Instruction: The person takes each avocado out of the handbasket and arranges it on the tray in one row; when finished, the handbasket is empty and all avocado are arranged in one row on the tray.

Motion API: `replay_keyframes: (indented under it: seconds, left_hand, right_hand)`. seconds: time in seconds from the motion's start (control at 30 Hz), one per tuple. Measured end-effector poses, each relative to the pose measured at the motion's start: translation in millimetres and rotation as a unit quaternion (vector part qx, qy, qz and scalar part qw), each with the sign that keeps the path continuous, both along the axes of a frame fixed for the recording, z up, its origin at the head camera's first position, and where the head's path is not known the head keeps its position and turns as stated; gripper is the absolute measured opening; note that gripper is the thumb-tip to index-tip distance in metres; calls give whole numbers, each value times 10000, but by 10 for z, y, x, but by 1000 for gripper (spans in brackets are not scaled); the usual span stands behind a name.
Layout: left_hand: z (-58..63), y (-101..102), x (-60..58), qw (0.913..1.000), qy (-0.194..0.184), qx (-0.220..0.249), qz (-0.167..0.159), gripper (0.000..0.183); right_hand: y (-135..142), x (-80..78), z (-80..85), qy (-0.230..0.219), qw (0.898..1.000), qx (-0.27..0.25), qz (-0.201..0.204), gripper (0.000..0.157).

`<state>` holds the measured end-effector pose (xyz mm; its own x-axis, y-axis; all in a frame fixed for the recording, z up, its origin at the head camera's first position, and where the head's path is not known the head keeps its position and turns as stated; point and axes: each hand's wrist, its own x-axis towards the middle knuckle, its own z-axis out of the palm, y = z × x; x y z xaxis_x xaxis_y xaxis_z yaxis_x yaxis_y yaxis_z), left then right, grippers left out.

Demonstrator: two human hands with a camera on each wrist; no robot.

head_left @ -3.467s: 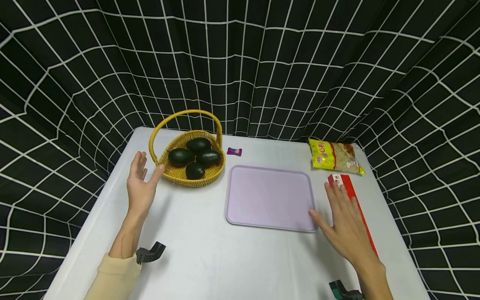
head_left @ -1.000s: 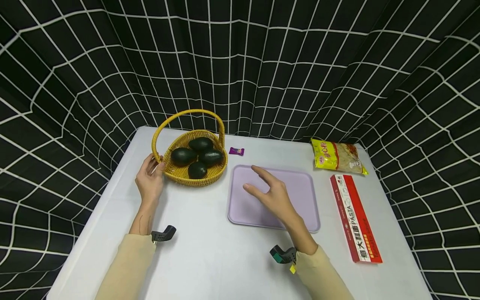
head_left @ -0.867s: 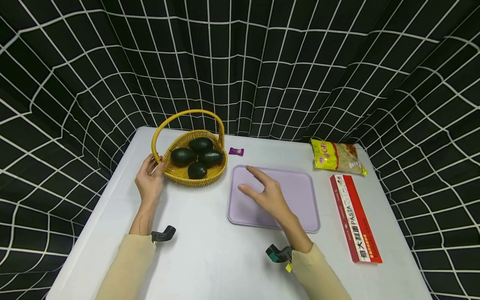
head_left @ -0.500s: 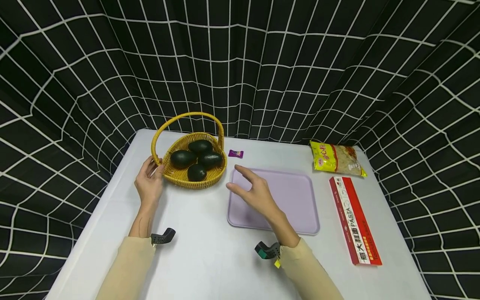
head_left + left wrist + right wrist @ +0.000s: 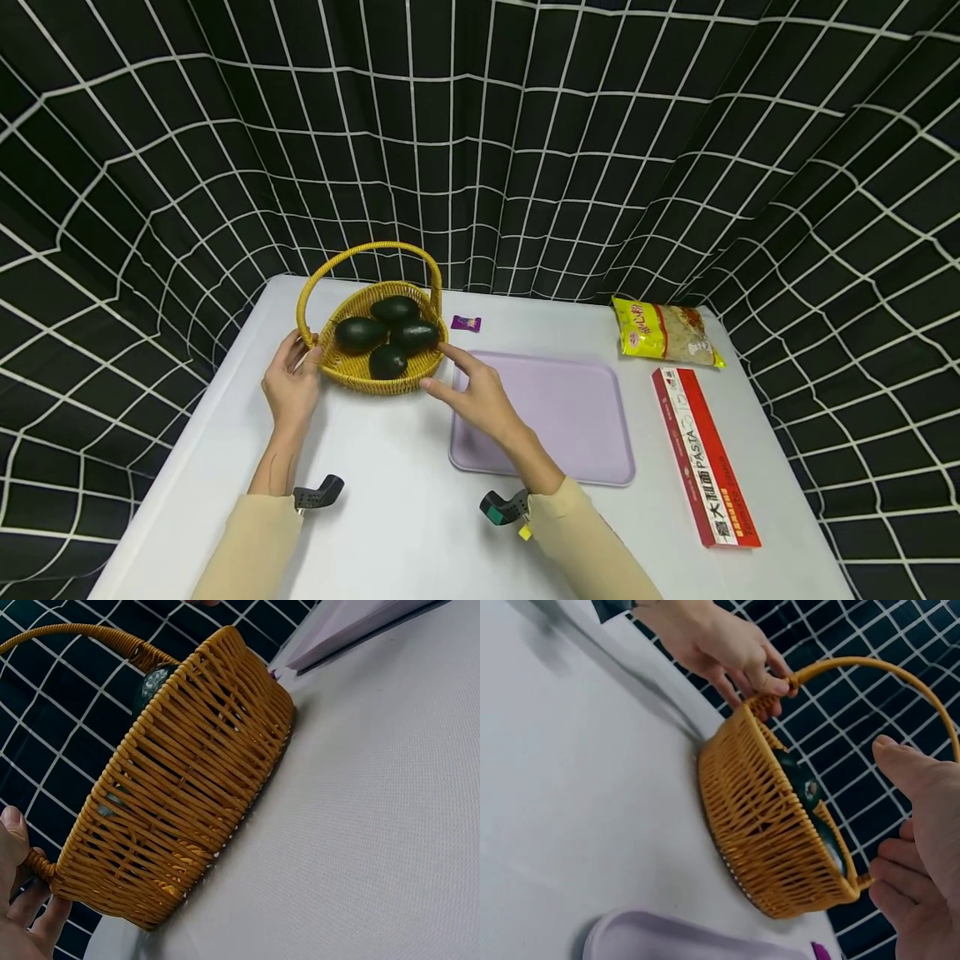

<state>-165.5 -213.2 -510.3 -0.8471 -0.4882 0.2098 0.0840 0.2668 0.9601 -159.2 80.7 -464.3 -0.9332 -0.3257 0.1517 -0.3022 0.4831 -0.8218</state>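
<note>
A yellow wicker basket (image 5: 375, 386) with a tall arched handle stands on the table at the back left, holding several dark green avocados (image 5: 360, 334). My left hand (image 5: 288, 387) grips the basket's left end where the handle meets the rim; the left wrist view shows its thumb and fingers around the handle base (image 5: 39, 864). At the right end, my right hand (image 5: 480, 400) has its thumb and forefinger spread near the rim. The right wrist view shows this right hand (image 5: 922, 847) with relaxed fingers, close to the other handle base; whether they touch it I cannot tell.
Right of the basket lie a lilac tray (image 5: 543, 408) and, behind it, a small purple wrapped sweet (image 5: 466, 322). Farther right are a yellow noodle bag (image 5: 667, 332) and a red pasta box (image 5: 705, 458). A black gridded curtain (image 5: 480, 150) encloses the white table (image 5: 405, 525).
My left hand has come to the basket and taken hold of its left end. My right hand has moved left from beside the pasta box, across the tray, to the basket's right end.
</note>
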Motion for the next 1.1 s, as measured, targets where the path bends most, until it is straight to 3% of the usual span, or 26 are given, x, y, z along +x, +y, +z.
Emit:
replay_keyframes:
  seconds: [0.73, 1.1]
  left_hand:
    - [-26, -8, -3, 9999, 2, -138, 74, 47]
    - [-30, -15, -1, 9999, 112, -74, 62, 48]
  right_hand:
    - [-249, -109, -159, -235, 9993, -296, -66, 74]
    - [-313, -130, -143, -231, 9992, -313, -118, 76]
